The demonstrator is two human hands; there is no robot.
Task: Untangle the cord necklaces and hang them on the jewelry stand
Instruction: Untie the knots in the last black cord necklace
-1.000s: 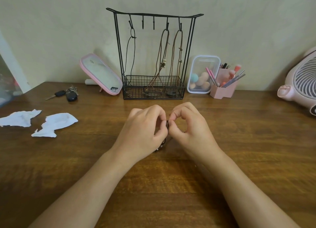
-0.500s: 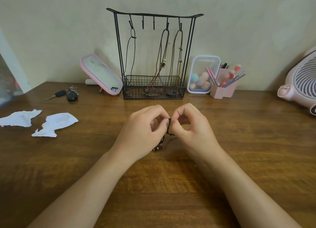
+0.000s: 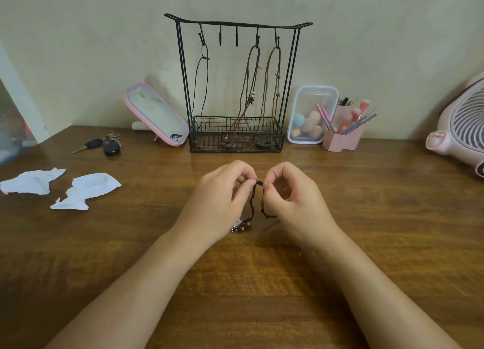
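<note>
A dark brown cord necklace (image 3: 253, 204) with small beads at its low end hangs between my two hands above the wooden table (image 3: 366, 217). My left hand (image 3: 220, 204) and my right hand (image 3: 290, 204) each pinch its top end between thumb and fingertip, close together. The black wire jewelry stand (image 3: 237, 86) rises at the back against the wall. A thin black cord necklace (image 3: 203, 86) hangs from its left hook. Two brown cord necklaces (image 3: 262, 92) hang from the two right hooks into the basket. The two middle hooks carry nothing.
A pink mirror (image 3: 155, 115) leans left of the stand, with keys (image 3: 104, 145) and two crumpled tissues (image 3: 86, 190) further left. A clear box of sponges (image 3: 310, 114) and a pink brush holder (image 3: 343, 134) sit right of it. A pink fan (image 3: 463, 131) fills the right edge.
My hands have lifted slightly and drawn a little apart. More of the dark cord and its beads now shows hanging between them.
</note>
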